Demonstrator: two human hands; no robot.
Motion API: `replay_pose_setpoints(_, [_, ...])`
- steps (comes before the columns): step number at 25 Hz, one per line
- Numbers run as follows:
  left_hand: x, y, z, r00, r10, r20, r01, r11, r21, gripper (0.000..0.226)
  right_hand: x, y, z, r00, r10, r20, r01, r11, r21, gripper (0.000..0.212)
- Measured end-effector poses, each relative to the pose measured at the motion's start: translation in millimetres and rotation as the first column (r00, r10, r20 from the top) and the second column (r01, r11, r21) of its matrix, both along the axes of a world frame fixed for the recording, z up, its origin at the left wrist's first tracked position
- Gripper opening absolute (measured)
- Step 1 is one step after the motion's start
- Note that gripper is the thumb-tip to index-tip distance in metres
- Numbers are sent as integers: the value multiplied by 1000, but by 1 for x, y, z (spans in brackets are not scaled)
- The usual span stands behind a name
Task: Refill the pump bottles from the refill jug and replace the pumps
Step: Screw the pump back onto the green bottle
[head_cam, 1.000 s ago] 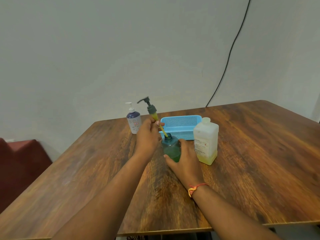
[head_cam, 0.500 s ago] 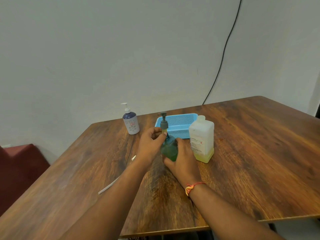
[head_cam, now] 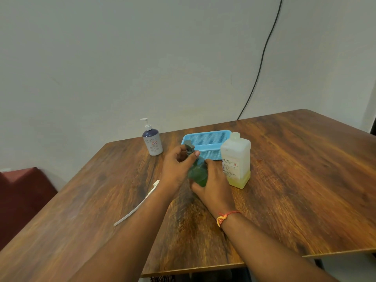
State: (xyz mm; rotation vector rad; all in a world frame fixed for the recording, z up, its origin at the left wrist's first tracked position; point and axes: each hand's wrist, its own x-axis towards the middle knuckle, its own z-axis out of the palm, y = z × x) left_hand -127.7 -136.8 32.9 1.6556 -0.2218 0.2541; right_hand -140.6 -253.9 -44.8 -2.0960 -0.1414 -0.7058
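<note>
A green pump bottle (head_cam: 197,173) stands at the table's middle, its grey pump (head_cam: 189,147) seated in the neck. My left hand (head_cam: 177,167) curls round the pump's collar, thumb on the near side. My right hand (head_cam: 213,185) grips the bottle's body from the right and steadies it. Just to the right stands the white refill jug (head_cam: 236,159), uncapped, with a little yellow liquid at its bottom. A purple and white pump bottle (head_cam: 153,141) with a white pump on stands at the back left.
A blue perforated basket (head_cam: 207,142) sits behind the green bottle. A thin white strip (head_cam: 136,206) lies on the wooden table (head_cam: 295,190) left of my left forearm. A black cable (head_cam: 262,58) runs down the wall. A dark red seat (head_cam: 22,198) is at the left.
My left hand lowered the grey pump with its yellow tube into the green bottle and now holds it at the neck. My right hand kept its hold on the bottle.
</note>
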Motion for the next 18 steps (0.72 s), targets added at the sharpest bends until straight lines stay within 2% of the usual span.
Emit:
replay_pose_setpoints(6, [5, 5, -1, 1000, -18, 23, 17, 998, 62, 35, 0, 0, 0, 1000, 23, -3, -23, 999, 34, 67])
replay_pose_setpoints(10, [5, 10, 4, 985, -163, -61, 163, 987, -4, 39, 0, -1, 1, 1000, 20, 7, -20, 997, 73, 63])
replay_pose_setpoints(13, [3, 8, 8, 976, -199, -83, 203, 978, 39, 34, 1, -3, 1, 1000, 18, -5, -18, 998, 59, 65])
replay_pose_setpoints(16, [3, -2, 8, 979, -188, -85, 192, 980, 44, 40, 2, -3, 2, 1000, 25, -15, -24, 998, 64, 67])
replay_pose_setpoints(18, [4, -2, 1, 995, -88, -37, 89, 996, 20, 53, 2, -3, 2, 999, 32, -20, -30, 998, 62, 69])
